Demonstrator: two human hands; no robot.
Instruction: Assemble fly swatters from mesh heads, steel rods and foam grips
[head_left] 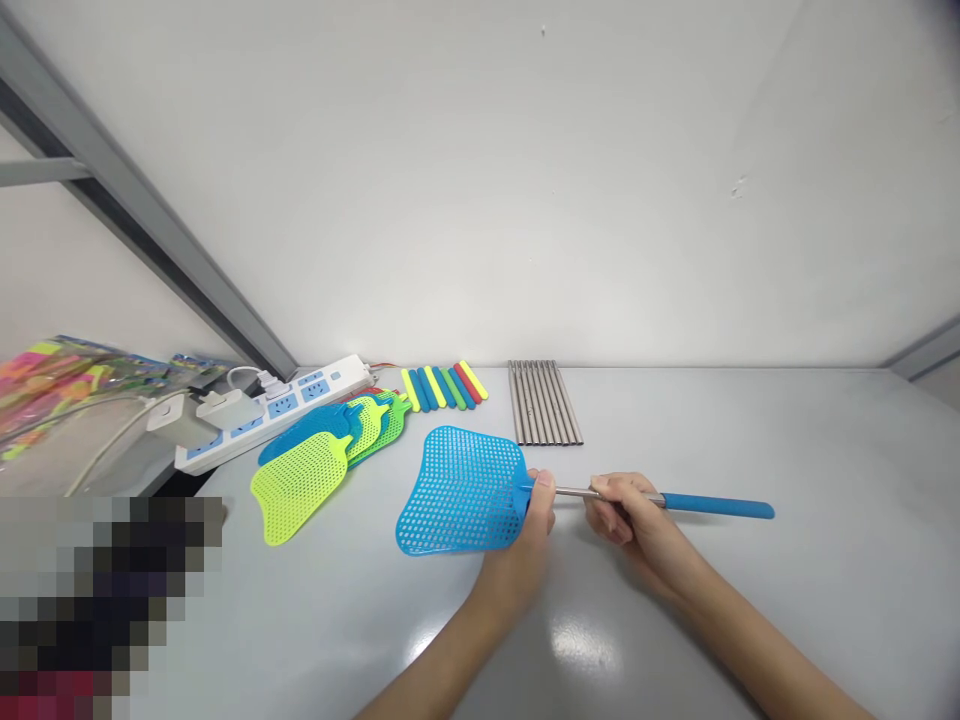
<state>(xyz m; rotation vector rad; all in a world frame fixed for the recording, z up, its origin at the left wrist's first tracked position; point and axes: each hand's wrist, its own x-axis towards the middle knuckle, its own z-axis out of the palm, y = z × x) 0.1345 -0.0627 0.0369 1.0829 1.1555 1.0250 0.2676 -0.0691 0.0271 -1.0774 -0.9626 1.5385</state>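
Note:
A blue fly swatter (466,492) spans both hands above the table, its perforated head to the left and its blue grip (718,506) to the right. My left hand (534,525) is closed on the neck, where the head meets the metal rod. Fingers of my right hand (626,510) wrap around the thin metal rod (574,491) just left of the grip. Beyond my hands lies a row of metal tubes (546,405). To their left rest several coloured handle grips (444,388).
Loose swatter heads, a yellow one (301,487) in front, overlap at the left. Behind them runs a white power strip (345,374) with plugged-in chargers and cables. Bagged colourful items (67,385) lie at the far left. A pale wall (600,200) bounds the back of the table.

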